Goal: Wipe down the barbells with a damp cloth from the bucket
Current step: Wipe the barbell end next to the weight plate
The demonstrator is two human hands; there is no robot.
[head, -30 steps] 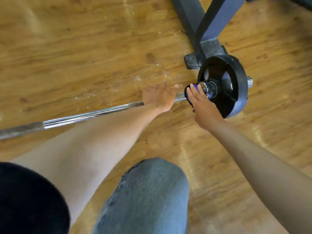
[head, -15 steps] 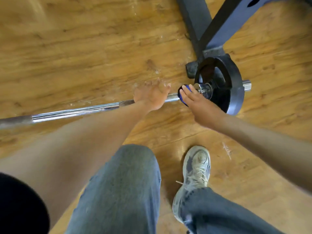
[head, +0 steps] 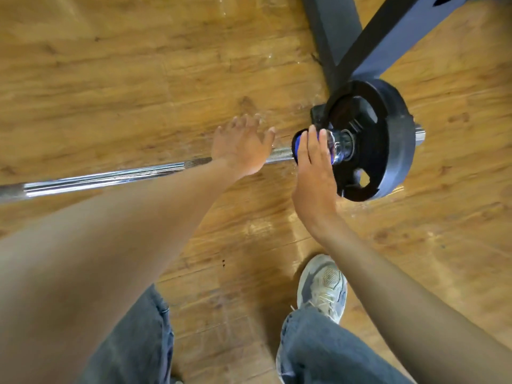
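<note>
Past my jeans [head: 133, 347] and grey sneaker [head: 322, 285], my right hand [head: 314, 173] wraps a blue cloth [head: 296, 144] round the barbell [head: 110, 178] beside its black plate [head: 393, 142], while my left hand [head: 241, 146] rests flat, fingers spread, on the shaft, bench frame [head: 332, 37] beyond.

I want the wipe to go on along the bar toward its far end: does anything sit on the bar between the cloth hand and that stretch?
Yes. The left hand rests on the barbell shaft right beside the blue cloth held by the right hand, blocking the way.
</note>
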